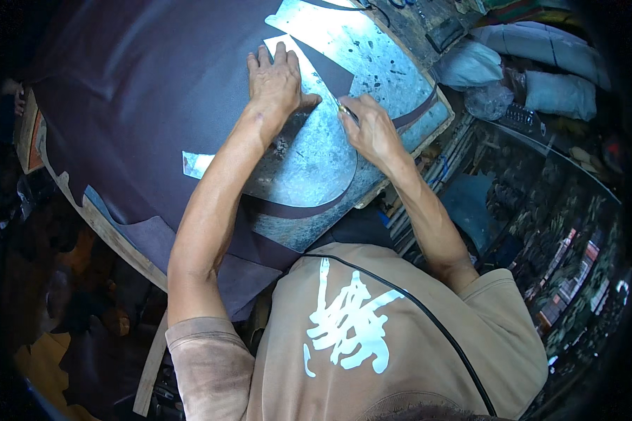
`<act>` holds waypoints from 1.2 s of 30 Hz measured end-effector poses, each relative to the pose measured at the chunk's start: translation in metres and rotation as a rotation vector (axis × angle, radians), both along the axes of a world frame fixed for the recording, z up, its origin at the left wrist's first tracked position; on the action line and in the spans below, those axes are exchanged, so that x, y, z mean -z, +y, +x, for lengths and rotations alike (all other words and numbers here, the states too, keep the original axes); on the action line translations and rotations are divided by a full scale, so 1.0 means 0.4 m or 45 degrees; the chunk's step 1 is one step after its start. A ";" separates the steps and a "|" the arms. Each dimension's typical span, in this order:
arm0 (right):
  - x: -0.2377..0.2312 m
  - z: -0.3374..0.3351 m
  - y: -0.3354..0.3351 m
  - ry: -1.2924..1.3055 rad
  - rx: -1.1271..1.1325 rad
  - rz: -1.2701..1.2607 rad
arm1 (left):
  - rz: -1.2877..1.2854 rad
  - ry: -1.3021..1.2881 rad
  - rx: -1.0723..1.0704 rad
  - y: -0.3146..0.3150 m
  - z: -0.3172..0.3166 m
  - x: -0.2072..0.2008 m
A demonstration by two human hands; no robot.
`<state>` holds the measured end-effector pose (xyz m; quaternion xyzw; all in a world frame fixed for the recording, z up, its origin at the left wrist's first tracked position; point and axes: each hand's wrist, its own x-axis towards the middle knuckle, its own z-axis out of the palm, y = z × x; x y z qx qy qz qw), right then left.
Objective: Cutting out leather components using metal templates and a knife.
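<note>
My left hand (275, 81) lies flat with its fingers spread, pressing on a shiny metal template (309, 165) and the leather beside it. The template has a rounded near end and narrows toward the far side. Under it is a large dark maroon sheet of leather (147, 91), which covers the left of the table. In my right hand (376, 133) is a slim cutting knife (347, 112), its tip at the template's right edge. The fingers hide most of its handle. A strip of leather shows along the template's curved near edge.
A scuffed metal work surface (390, 70) shows to the right, framed by a wooden edge (439, 123). Stuffed white bags (558, 95) and a clear plastic bag (488, 102) lie beyond it. A black cable (428, 316) crosses my shirt. Leather hangs over the table's near left edge.
</note>
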<state>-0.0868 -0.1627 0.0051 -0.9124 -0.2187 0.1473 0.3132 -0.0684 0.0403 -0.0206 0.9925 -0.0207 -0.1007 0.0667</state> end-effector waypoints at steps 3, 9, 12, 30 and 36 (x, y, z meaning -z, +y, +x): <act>-0.006 -0.036 -0.028 0.017 0.023 0.004 | 0.034 -0.045 0.039 -0.012 -0.007 -0.004; 0.005 -0.044 -0.037 0.020 0.064 -0.017 | -0.008 0.027 0.160 -0.064 -0.049 -0.009; 0.005 -0.044 -0.035 0.019 0.053 -0.024 | 0.038 -0.193 0.115 -0.095 -0.076 -0.001; -0.036 -0.273 -0.133 0.068 0.268 0.090 | 0.090 -0.016 0.122 -0.102 -0.056 -0.005; -0.030 -0.308 -0.164 0.335 0.374 0.054 | 0.140 0.004 0.050 -0.099 -0.084 -0.013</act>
